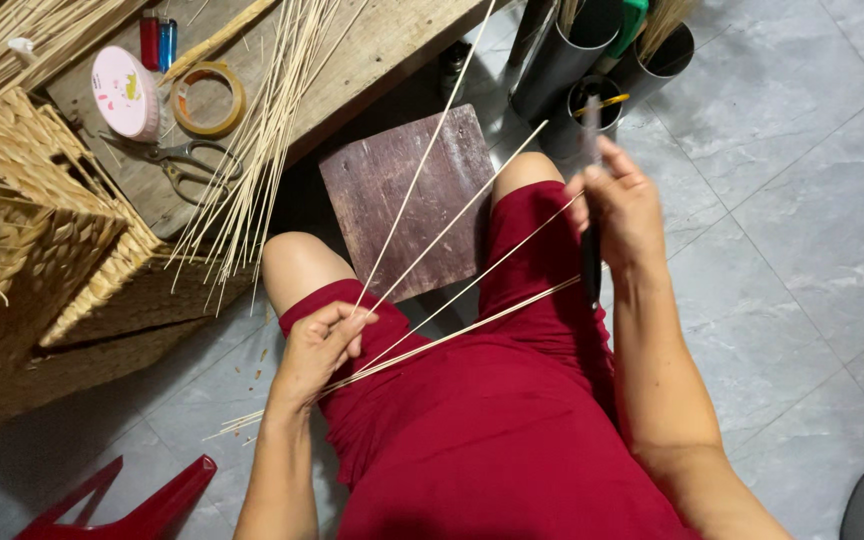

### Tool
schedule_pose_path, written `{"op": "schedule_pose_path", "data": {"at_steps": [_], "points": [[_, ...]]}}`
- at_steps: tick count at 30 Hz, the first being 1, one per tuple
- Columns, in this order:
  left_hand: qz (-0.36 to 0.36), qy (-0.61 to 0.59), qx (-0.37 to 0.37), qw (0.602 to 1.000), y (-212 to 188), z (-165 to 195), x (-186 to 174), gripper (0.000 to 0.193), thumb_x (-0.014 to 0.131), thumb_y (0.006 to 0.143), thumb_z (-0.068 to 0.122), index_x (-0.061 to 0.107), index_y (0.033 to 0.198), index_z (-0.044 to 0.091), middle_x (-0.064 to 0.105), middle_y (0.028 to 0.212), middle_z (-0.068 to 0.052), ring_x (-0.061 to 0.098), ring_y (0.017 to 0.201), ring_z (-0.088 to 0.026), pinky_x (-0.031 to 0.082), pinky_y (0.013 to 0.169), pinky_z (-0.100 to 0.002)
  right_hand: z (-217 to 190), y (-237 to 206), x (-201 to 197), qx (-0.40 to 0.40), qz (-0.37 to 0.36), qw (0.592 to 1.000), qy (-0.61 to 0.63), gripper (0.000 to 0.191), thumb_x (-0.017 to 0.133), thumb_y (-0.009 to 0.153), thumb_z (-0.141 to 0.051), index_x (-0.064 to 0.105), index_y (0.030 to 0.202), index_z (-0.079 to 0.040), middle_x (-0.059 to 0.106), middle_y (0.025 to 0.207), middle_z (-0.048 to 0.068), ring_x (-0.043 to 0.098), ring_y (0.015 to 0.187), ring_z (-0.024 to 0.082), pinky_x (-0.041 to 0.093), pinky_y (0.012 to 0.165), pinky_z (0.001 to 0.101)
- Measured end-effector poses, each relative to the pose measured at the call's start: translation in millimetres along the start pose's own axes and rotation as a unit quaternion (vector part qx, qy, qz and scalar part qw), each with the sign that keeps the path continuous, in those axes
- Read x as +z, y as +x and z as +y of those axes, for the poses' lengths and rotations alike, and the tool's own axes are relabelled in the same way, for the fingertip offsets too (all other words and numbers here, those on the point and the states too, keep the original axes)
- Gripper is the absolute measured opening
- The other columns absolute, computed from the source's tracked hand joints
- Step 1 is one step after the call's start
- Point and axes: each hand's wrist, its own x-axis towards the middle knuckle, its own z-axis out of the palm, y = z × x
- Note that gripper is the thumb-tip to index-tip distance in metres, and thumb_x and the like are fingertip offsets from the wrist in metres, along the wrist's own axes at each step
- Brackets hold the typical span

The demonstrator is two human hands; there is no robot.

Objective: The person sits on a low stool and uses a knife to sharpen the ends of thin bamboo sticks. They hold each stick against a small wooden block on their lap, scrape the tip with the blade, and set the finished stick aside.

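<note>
Thin, pale, stiff sticks (452, 290) fanned across red-clothed lap, pinched at one end in left hand (317, 345). Right hand (624, 205) closed round dark slim knife (590, 255), blade against sticks. Nearby: coarse woven baskets (42, 230), scissors (187, 160), tape ring (208, 98), worn wooden board (407, 195), grey tubes (592, 70).

knife (591, 262): blade blurred, handle hidden in right hand (620, 210)
woven basket (22, 230): cut off at left edge
</note>
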Motion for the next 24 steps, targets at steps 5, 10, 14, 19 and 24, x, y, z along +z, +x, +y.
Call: {"op": "schedule_pose_path", "data": {"at_steps": [5, 10, 14, 19, 24], "points": [[-0.009, -0.013, 0.027, 1.000, 21.2, 5.0, 28.6, 0.018, 0.065, 0.100, 0.019, 0.075, 0.104, 0.005, 0.057, 0.063, 0.005, 0.039, 0.049, 0.000, 0.026, 0.044, -0.018, 28.3, -42.0, 48.9, 0.154, -0.180, 0.969, -0.068, 0.053, 0.059, 0.097, -0.011, 0.048, 0.149, -0.009, 0.072, 0.076, 0.009, 0.061, 0.052, 0.010, 0.048, 0.045, 0.0219], [-0.040, -0.033, 0.042, 0.998, 26.6, 8.4, 42.1, 0.018, 0.064, 0.100, 0.019, 0.075, 0.104, 0.005, 0.057, 0.064, 0.006, 0.038, 0.050, 0.001, 0.025, 0.044, -0.017, 40.0, -47.9, 71.6, 0.177, -0.204, 0.962, -0.047, 0.040, 0.059, 0.101, -0.011, 0.055, 0.140, -0.004, 0.072, 0.082, 0.006, 0.062, 0.056, 0.007, 0.047, 0.047, 0.0194], [-0.034, -0.028, 0.036, 0.998, 15.6, 3.3, 27.5, 0.019, 0.065, 0.101, 0.020, 0.076, 0.103, 0.005, 0.056, 0.063, 0.006, 0.039, 0.050, 0.001, 0.025, 0.045, -0.017, 34.7, -35.5, 49.5, 0.127, -0.164, 0.978, -0.035, 0.037, 0.060, 0.102, -0.011, 0.058, 0.138, -0.003, 0.071, 0.082, 0.007, 0.061, 0.055, 0.008, 0.047, 0.048, 0.0190], [-0.048, -0.008, -0.010, 0.999, -0.2, -6.9, 5.1, 0.020, 0.065, 0.099, 0.021, 0.076, 0.100, 0.004, 0.058, 0.061, 0.005, 0.039, 0.048, 0.000, 0.025, 0.043, -0.018, 22.2, -17.4, 6.0, 0.053, -0.048, 0.997, -0.021, 0.034, 0.061, 0.102, -0.008, 0.059, 0.135, -0.001, 0.070, 0.081, 0.008, 0.059, 0.056, 0.011, 0.047, 0.049, 0.0219], [-0.016, -0.022, -0.002, 1.000, -7.8, -6.0, -7.0, 0.020, 0.067, 0.099, 0.021, 0.077, 0.101, 0.004, 0.058, 0.062, 0.005, 0.040, 0.049, 0.000, 0.026, 0.044, -0.018, 9.9, -12.1, -9.9, 0.017, 0.013, 1.000, 0.007, 0.037, 0.062, 0.102, -0.007, 0.057, 0.138, -0.003, 0.069, 0.081, 0.008, 0.059, 0.056, 0.011, 0.047, 0.049, 0.0229]]}}
